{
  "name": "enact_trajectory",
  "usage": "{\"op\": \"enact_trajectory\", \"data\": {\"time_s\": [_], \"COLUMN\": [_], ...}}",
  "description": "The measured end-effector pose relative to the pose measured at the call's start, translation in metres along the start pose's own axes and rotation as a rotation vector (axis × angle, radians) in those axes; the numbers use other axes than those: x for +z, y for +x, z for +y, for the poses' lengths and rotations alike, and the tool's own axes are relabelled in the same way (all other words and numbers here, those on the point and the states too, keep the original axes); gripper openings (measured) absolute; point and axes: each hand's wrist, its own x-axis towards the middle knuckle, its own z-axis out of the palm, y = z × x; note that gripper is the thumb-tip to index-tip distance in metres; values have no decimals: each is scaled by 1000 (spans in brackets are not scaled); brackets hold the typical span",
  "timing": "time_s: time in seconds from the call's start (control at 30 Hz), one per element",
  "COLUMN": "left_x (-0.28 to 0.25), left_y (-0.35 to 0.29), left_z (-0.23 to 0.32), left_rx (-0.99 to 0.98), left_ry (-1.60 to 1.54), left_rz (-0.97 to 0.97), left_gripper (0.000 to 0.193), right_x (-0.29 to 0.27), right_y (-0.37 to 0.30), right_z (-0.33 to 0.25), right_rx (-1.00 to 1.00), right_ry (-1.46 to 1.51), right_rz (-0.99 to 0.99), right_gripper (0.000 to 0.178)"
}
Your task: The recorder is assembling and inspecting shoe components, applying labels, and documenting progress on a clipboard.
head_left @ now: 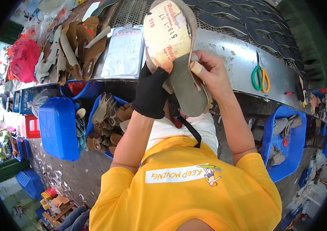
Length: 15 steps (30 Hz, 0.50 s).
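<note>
Up in front of me, over the metal bench edge, I hold a shoe insole upright, underside facing me. Its wide part is cream board with red and black print, and the lower part is grey. A tan leather-like layer shows along its rim. My left hand, in a black fingerless glove, grips its left edge with the bare thumb pressed on the board. My right hand, with tan tape round the thumb, pinches the layer at the right edge. The fingers behind the insole are partly hidden.
On the bench lie a clipboard, leather scraps and scissors with green and yellow handles. Dark soles cover a mesh surface beyond. Below stand a blue bin, a crate of shoe pieces and another blue bin at right.
</note>
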Motion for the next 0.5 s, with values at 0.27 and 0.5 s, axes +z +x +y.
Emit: {"op": "enact_trajectory", "data": {"time_s": [0.27, 0.5], "left_x": [-13, 2], "left_y": [4, 0], "left_z": [-6, 7], "left_rx": [34, -116], "left_ry": [143, 155], "left_rz": [16, -79], "left_gripper": [47, 67], "right_x": [8, -13], "right_y": [-3, -3], "right_z": [-7, 17], "right_rx": [-138, 98], "right_ry": [-797, 567], "right_rz": [130, 175], "right_gripper": [39, 46]}}
